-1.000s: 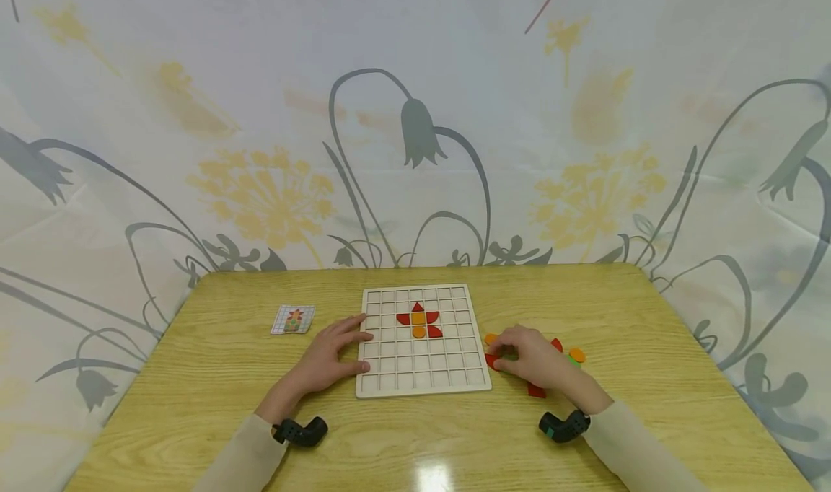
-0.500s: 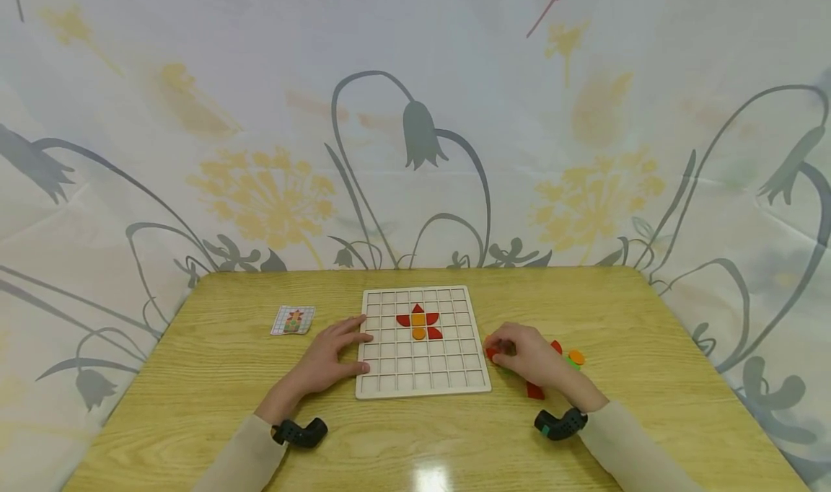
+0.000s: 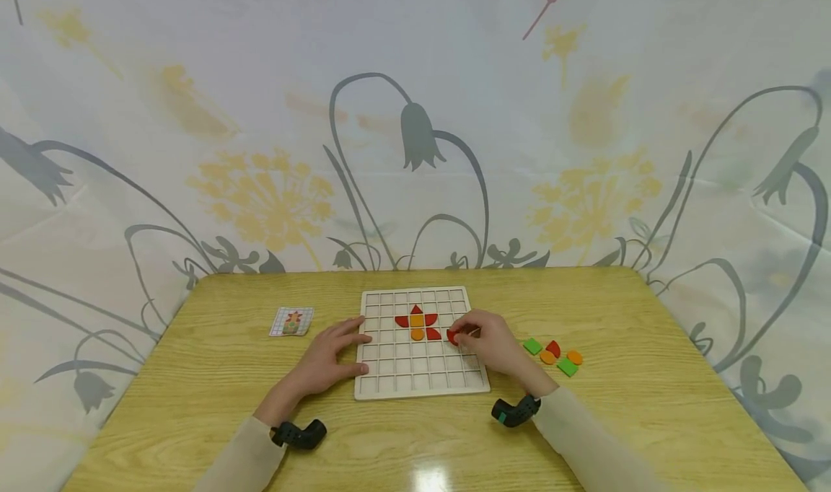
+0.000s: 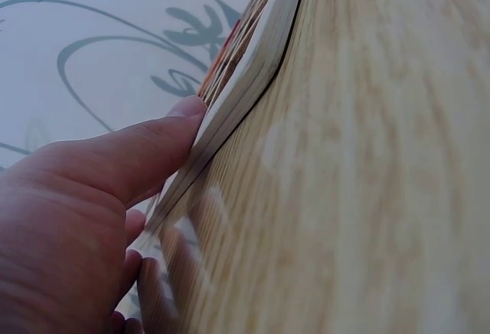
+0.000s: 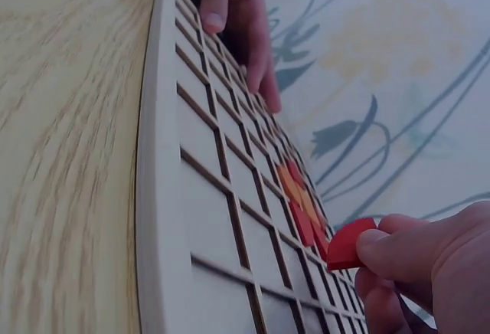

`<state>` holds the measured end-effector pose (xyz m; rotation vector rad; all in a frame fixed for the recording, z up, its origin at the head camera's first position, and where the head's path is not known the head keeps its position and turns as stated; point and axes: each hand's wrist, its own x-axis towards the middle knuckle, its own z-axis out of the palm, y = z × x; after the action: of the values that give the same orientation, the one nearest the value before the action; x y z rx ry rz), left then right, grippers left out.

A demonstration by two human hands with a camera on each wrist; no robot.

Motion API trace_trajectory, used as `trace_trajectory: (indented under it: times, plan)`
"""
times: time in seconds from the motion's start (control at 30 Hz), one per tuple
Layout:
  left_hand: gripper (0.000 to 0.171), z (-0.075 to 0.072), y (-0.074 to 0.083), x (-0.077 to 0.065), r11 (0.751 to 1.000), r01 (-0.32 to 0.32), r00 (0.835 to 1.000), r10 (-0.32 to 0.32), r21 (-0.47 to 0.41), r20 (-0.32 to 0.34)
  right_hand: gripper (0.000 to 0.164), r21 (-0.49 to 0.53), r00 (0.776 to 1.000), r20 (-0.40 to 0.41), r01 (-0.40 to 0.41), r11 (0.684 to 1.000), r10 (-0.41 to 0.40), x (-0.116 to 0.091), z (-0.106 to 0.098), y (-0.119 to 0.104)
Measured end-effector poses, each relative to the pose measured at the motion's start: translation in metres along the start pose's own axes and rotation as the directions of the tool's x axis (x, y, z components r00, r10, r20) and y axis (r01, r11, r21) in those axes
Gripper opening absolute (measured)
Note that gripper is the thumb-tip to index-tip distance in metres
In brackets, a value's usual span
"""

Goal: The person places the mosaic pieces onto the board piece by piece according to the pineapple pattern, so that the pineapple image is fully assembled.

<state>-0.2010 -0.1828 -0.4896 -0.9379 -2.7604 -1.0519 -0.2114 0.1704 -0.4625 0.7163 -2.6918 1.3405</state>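
A pale grid board (image 3: 415, 391) lies on the table. My left hand (image 3: 331, 355) rests at its left edge, fingers spread loosely and fingertips touching the rim; the left wrist view shows the thumb (image 4: 164, 142) on the rim. Between thumb and fingers my right hand (image 3: 490, 339) pinches a red quarter-circle tile (image 5: 348, 243), held above the board's right part. In the grid, an orange square tile (image 3: 416, 320) sits above an orange round tile (image 3: 418, 335). Around them are a red triangle tile (image 3: 416, 309) and several red curved tiles (image 3: 402, 322).
Loose tiles lie right of the board: a green tile (image 3: 532, 345), another green tile (image 3: 568, 366), a red tile (image 3: 553, 348), and orange round tiles (image 3: 574, 358). A small pattern card (image 3: 291, 322) lies left of the board. A flowered backdrop (image 3: 415, 189) stands behind the table.
My right hand has moved left from the loose tiles to over the board, carrying the red quarter-circle tile. Loose tiles it covered now show. My left hand has stayed in place.
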Motion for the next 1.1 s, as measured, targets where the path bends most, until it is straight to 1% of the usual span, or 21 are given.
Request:
trace_trajectory:
  times: [0.13, 0.3, 0.4, 0.57, 0.7, 0.9, 1.1]
  plan:
    - [0.049, 0.0, 0.0, 0.0, 1.0, -0.007, 1.0, 0.007, 0.004, -0.007, 0.011, 0.045, 1.0, 0.007, -0.005, 0.999, 0.005, 0.013, 0.016, -0.008]
    - [0.047, 0.0, 0.001, 0.001, 1.0, -0.022, 1.0, 0.022, 0.019, -0.017, 0.011, 0.08, 1.0, 0.009, -0.011, 0.997, 0.011, 0.027, 0.035, -0.012]
    - [0.046, 0.0, 0.002, 0.002, 1.0, -0.022, 1.0, 0.023, 0.015, -0.016, 0.01, 0.084, 1.0, -0.002, 0.008, 0.996, -0.007, 0.035, 0.045, -0.013]
    - [0.046, -0.001, 0.004, 0.002, 1.0, -0.011, 1.0, 0.011, 0.014, -0.006, 0.01, 0.087, 1.0, -0.017, 0.009, 0.996, -0.007, 0.046, 0.058, -0.017]
    - [0.046, -0.001, 0.004, 0.002, 1.0, -0.011, 1.0, 0.011, 0.016, -0.004, 0.01, 0.075, 1.0, -0.009, -0.005, 0.997, 0.006, 0.05, 0.066, -0.016]
    - [0.047, 0.0, 0.002, 0.001, 1.0, -0.011, 1.0, 0.011, 0.015, -0.003, 0.01, 0.09, 0.999, 0.008, -0.034, 0.995, 0.033, 0.051, 0.069, -0.014]
    - [0.047, 0.0, 0.002, 0.001, 1.0, 0.002, 1.0, -0.002, 0.019, 0.0, 0.017, 0.088, 0.999, 0.032, -0.038, 0.995, 0.035, 0.051, 0.069, -0.014]
